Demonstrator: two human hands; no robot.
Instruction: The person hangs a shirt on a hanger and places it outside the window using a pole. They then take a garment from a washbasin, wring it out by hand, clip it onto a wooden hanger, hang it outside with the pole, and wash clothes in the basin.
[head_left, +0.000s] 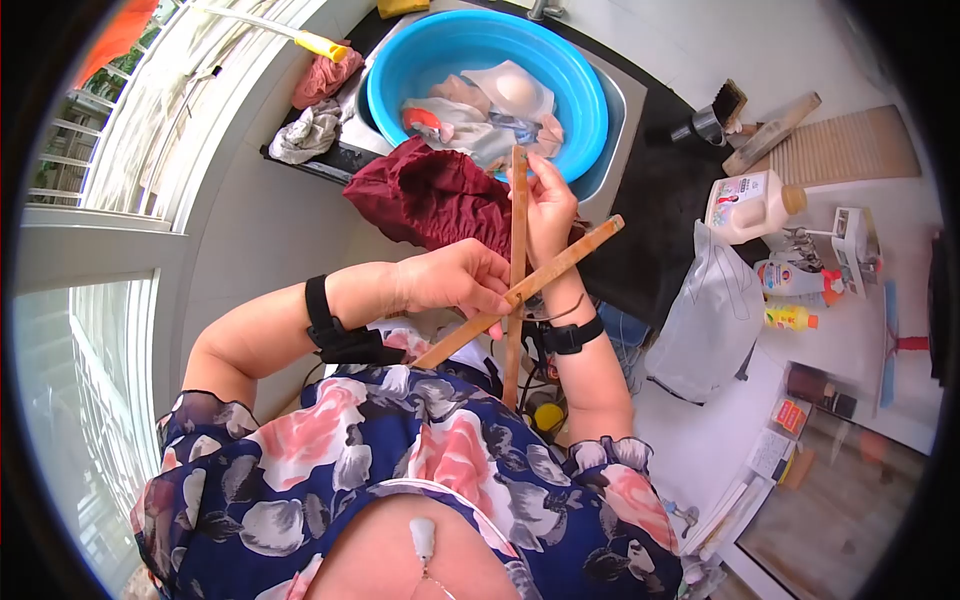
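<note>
Blue basin [588, 105] with laundry. Maroon cloth [425, 195] at its near rim. Crossed wooden slats [530, 283] beside cloth; left hand [455, 278] pinching near the crossing. Right hand [550, 210] curled by upright slat, can't tell if gripping.

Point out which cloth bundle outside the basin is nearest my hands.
The maroon bundle, beside your left hand; the pink bundle and grey bundle lie farther off, left of the basin.

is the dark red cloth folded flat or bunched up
Bunched up: the dark red cloth is gathered into many creases by the blue basin, with no flat fold showing. Its underside is hidden.
</note>
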